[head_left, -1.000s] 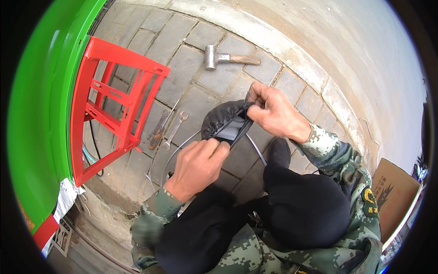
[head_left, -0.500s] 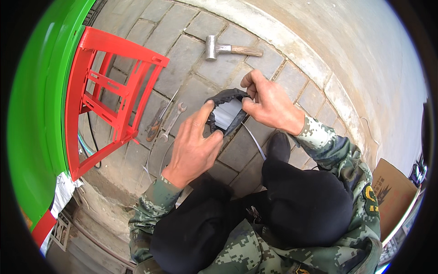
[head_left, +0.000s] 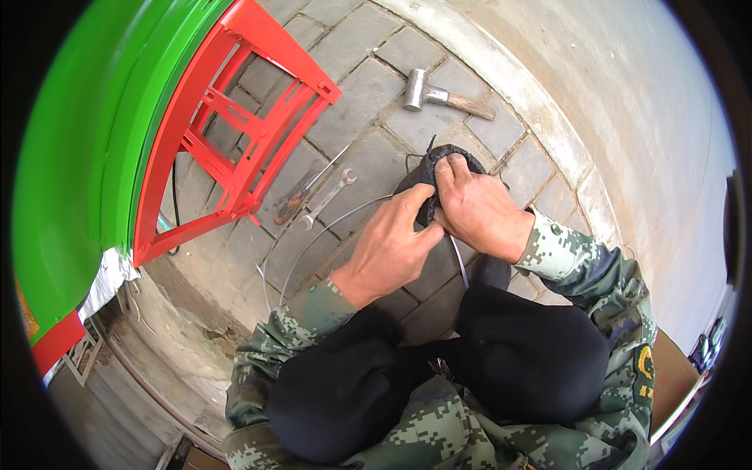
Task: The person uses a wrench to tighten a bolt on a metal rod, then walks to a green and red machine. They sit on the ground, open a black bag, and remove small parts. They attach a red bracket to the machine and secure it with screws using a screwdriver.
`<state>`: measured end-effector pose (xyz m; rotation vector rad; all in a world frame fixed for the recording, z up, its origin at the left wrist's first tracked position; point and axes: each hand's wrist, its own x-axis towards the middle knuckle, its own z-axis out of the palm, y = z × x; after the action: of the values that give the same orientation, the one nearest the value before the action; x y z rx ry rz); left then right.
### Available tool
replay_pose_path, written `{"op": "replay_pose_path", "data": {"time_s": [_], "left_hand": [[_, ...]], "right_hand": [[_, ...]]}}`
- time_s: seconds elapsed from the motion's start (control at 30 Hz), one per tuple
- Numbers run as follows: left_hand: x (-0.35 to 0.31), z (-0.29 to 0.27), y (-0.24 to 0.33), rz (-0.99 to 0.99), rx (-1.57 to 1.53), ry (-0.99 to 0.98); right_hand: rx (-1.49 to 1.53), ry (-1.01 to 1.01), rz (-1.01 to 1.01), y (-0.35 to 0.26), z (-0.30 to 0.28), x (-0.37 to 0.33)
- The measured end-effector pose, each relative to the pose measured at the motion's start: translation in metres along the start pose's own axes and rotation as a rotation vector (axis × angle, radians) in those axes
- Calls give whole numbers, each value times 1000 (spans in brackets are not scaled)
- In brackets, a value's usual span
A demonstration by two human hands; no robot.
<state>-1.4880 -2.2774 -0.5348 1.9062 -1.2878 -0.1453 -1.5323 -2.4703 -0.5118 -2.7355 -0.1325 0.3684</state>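
left hand (head_left: 389,249) + right hand (head_left: 486,213) pinch black bag's (head_left: 421,175) rim | mouth bunched, string (head_left: 432,144) loose | hammer (head_left: 436,95) near paving's (head_left: 359,98) wall edge

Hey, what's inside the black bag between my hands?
The black bag shows dark gathered cloth around its mouth, where your right hand has its fingers; your left hand is at its near side. Whatever is inside cannot be seen: fingers and cloth cover it.

We could pass over paving (head_left: 366,92) between the red frame (head_left: 258,149), upper left, and hammer (head_left: 437,95), upper centre; the wall (head_left: 595,86) blocks upper right, knees (head_left: 337,384) the bottom, hands (head_left: 486,211) and pouch (head_left: 421,174) the centre.
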Motion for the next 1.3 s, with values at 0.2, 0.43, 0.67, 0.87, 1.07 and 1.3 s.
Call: {"op": "replay_pose_path", "data": {"time_s": [0.2,0.43,0.67,0.87,1.07,1.3], "left_hand": [[-5,7,0,-1,-40,42],[-21,16,-2,7,-55,160],[-39,19,-4,-97,-163,195],[-45,26,-32,-322,-172,145],[-56,60,-57,-352,-184,-212],[-53,78,-69,-387,-283,-126]], "right_hand": [[-94,-171,100,3,14,15],[-116,37,-90,7,28,14],[-71,-112,52,6,37,13],[-96,-46,28,-2,47,-2],[-26,-92,139,-6,42,-7],[12,16,-84,-27,12,-10]]}}
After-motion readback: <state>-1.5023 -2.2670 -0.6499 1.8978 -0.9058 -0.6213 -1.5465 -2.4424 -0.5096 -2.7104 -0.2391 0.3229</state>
